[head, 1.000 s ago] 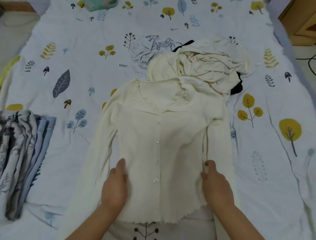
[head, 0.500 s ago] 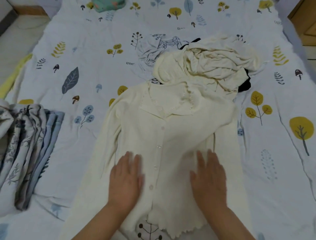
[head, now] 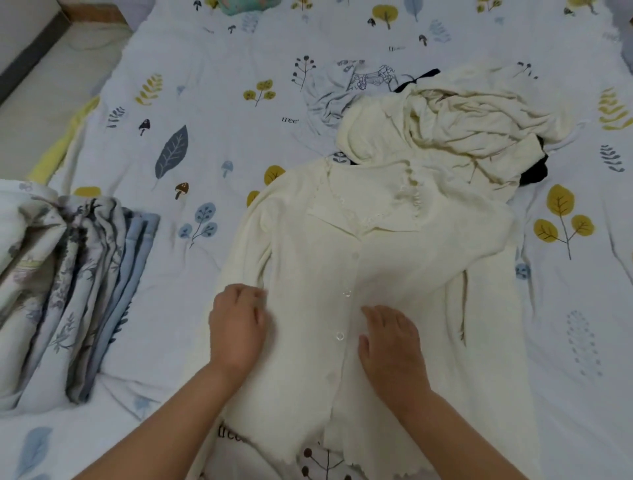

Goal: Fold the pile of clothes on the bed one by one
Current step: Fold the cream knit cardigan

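Nearest the camera: two bare forearms enter from the bottom edge. The left hand (head: pixel 238 329) sits at the left edge of the body of a cream knitted button-front cardigan (head: pixel 387 274), just where the left sleeve meets it. Fingers curled, knuckles up; the grip appears to pinch the knit fabric at the fingertips, though the contact itself is hidden under the hand. The right hand (head: pixel 390 346) lies palm down on the cardigan front, just right of the button placket. Fingers straight and slightly spread; grip open, pressing flat on the cloth.

Cardigan lies face up, spread out on the white bedsheet printed with leaves, trees and mushrooms (head: pixel 219 102). Scalloped hem toward the camera, collar away. Clear buttons run down the centre. Both sleeves lie alongside the body.

Left of the cardigan, well apart from it: a stack of folded cloth in grey floral print and pale blue (head: pixel 75 294), edges showing as layers.

Beyond the collar, touching it: a crumpled pile of cream garments (head: pixel 455 120). A black item (head: pixel 534 171) shows at the pile's right edge and again at its top. A pale grey printed garment (head: pixel 346 92) lies behind the pile on the left.

Far edge of the bed: a teal patterned item (head: pixel 250 4), mostly cut off by the frame.
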A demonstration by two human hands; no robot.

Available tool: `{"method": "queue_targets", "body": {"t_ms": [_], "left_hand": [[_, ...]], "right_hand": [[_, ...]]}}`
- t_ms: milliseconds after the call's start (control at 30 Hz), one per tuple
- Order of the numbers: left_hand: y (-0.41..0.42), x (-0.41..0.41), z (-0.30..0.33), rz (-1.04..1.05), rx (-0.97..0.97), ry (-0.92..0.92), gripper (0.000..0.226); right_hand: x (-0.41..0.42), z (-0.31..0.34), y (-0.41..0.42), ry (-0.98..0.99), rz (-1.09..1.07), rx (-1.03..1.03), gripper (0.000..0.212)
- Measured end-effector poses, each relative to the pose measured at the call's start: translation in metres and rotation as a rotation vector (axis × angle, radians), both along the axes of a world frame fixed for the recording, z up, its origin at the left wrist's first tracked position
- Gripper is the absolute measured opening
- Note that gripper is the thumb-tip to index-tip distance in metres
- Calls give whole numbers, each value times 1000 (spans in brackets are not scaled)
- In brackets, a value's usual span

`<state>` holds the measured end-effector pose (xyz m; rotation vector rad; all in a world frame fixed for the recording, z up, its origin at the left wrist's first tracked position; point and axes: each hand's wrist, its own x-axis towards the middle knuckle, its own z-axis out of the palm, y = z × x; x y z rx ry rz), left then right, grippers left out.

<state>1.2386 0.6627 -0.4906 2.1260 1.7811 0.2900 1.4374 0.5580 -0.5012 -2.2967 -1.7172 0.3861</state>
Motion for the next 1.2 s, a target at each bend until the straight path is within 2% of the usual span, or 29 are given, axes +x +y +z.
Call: {"method": "queue_targets", "body": {"t_ms": [100,167,233,300,333,400,467,567,667,767,833,867,933,1000,1067,1133,1200], "left_hand": [[20,-19,1,341,-176,94,36],[27,-34,1,480,-378,19,34],[33,-44,3,435,-512,-99,22],[39,-47,16,333,-544,-163,7],[42,-47,24,291,-528,-183,9],[46,-39,44,228,-478,-258,9],[46,-24,69,175,-480,-369,9],[41,10,104,91,-607,-535,14],[41,40,130,-40,-753,-659,5],[50,55,136,-115,-768,-708,20],[60,58,129,-100,-673,-666,21],[66,59,123,-75,-627,-629,22],[79,57,101,-17,-544,-528,24],[94,55,75,37,-466,-402,21],[109,56,52,78,-384,-272,17],[122,61,36,89,-308,-134,19],[134,70,25,94,-282,-47,22]], "right_hand": [[-22,7,13,55,107,4,33],[-35,4,18,74,165,-40,31],[-47,5,24,95,191,-102,33],[-57,12,30,164,187,-135,42],[-62,19,33,227,185,-144,48],[-71,32,37,485,144,-246,47],[-80,50,44,882,-5,-319,50],[-88,72,58,1499,-177,-261,50],[-73,87,65,1710,-151,-180,45],[-34,93,63,1756,-313,-156,39],[-6,90,58,1708,-521,-172,31],[6,87,55,1601,-617,-188,23],[24,72,52,1193,-729,-245,18],[30,58,50,697,-729,-329,41],[25,54,50,371,-701,-395,65],[16,51,52,211,-673,-443,74],[8,43,53,136,-622,-500,73]]}}
